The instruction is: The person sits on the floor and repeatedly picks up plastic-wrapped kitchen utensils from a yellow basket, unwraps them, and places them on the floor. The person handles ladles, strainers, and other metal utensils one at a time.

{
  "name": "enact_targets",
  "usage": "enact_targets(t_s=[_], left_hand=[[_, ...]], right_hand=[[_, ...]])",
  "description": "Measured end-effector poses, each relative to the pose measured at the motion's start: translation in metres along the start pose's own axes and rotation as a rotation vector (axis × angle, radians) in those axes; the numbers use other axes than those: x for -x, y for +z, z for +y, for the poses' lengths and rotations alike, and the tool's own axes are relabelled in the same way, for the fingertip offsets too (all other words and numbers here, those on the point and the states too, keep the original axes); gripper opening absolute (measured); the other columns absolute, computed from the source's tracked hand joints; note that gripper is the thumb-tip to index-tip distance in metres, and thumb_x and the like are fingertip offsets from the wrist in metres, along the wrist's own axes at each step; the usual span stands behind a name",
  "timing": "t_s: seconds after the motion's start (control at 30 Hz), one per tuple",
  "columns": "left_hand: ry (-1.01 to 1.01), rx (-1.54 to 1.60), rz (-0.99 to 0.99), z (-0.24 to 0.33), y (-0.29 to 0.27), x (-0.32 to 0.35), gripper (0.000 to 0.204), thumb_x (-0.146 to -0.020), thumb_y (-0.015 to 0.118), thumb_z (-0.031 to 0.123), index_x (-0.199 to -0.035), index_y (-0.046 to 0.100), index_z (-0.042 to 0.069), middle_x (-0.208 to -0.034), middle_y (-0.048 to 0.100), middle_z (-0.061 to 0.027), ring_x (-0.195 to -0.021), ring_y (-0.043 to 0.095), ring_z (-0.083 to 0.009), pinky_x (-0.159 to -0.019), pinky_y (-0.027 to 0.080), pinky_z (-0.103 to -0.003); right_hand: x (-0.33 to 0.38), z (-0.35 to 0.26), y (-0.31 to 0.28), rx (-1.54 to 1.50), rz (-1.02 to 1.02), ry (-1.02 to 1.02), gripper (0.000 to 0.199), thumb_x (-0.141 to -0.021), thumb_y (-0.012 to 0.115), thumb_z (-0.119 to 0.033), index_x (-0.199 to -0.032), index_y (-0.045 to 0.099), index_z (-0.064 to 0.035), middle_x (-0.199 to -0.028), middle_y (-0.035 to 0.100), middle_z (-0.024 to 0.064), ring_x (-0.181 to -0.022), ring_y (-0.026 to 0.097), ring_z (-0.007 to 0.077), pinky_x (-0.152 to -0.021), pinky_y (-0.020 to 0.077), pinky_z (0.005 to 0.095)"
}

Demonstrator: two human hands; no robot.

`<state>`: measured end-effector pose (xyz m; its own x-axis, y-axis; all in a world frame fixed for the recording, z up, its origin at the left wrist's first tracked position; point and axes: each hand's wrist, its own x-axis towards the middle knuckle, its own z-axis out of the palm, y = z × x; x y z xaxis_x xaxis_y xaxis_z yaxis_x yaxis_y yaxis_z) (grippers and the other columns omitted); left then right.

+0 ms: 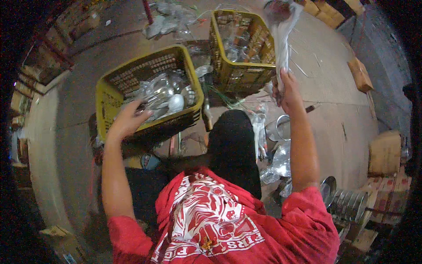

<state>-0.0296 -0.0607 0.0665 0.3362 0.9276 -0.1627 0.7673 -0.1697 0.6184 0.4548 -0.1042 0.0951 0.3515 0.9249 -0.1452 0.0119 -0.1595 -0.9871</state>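
**Bagged piece held high while the other hand goes into the near crate**

Biggest thing first: the near yellow crate (110, 94), lying just under and ahead of the left hand (127, 119), heaped with shiny steel ware (165, 90) wrapped in clear plastic. The left hand sits at the crate's front rim, fingers spread and curled down onto the wrapped pile. It touches the plastic, but I cannot tell whether anything is actually pinched; the hand is blurred.

A second yellow crate (239, 72) stands beyond, between the two hands and closer to the right one, also holding wrapped ware.

The right hand (285, 90) is raised and closed tight around the neck of a clear plastic bag (281, 39). The bag stretches up and away from the fist, with a dark round item (278, 9) at its far end, hard to make out. It hangs clear of both crates.

Below the right forearm, near the person's knee, lie loose plastic wraps (277, 165) and a stack of steel rings (349, 204).

My read: this looks like the sorting or unpacking step, one piece in hand and the next being fetched. The next move likely calls for a firm pinch on one wrapped piece only, lifted straight off the pile so its neighbours don't slide.
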Motion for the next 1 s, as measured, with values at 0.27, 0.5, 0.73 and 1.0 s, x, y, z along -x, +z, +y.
enact_targets(t_s=[0.27,0.5,0.73,1.0], left_hand=[[-0.123,-0.016,-0.098,-0.025,0.016,0.002,0.053,-0.09,0.07,0.028,-0.133,0.054,0.002,-0.119,0.064,-0.0161,-0.109,0.062,-0.0252,-0.095,0.048,-0.037],[-0.171,-0.012,-0.176,-0.028,0.034,-0.016,0.054,-0.09,0.069,0.029,-0.133,0.053,0.001,-0.121,0.064,-0.0174,-0.109,0.062,-0.0254,-0.095,0.049,-0.038],[-0.24,-0.068,-0.196,-0.027,0.047,-0.034,0.059,-0.089,0.07,0.036,-0.133,0.054,0.001,-0.122,0.065,-0.0197,-0.109,0.064,-0.0303,-0.095,0.049,-0.04],[-0.241,-0.222,-0.166,-0.069,0.046,-0.036,0.05,-0.088,0.066,0.031,-0.129,0.058,0.002,-0.119,0.066,-0.0231,-0.109,0.064,-0.0371,-0.095,0.049,-0.044]], right_hand=[[0.041,0.295,-0.073,0.258,0.297,0.35,0.047,-0.096,0.055,-0.046,-0.105,0.063,-0.0009,-0.08,0.059,0.0089,-0.066,0.053,0.0205,-0.06,0.0422,0.0352],[0.126,0.416,-0.097,0.494,0.363,0.547,0.068,-0.085,0.061,-0.061,-0.115,0.067,-0.0002,-0.093,0.071,0.0229,-0.092,0.069,0.0364,-0.084,0.0502,0.0441],[0.103,0.457,-0.121,0.726,0.006,0.678,0.062,-0.083,0.068,-0.049,-0.122,0.062,-0.0005,-0.107,0.069,0.0228,-0.101,0.067,0.0372,-0.09,0.0508,0.0448],[0.107,0.49,-0.129,0.811,0.056,0.598,0.059,-0.077,0.077,-0.043,-0.119,0.062,-0.0047,-0.114,0.068,0.0195,-0.102,0.066,0.0411,-0.094,0.0482,0.0468]])
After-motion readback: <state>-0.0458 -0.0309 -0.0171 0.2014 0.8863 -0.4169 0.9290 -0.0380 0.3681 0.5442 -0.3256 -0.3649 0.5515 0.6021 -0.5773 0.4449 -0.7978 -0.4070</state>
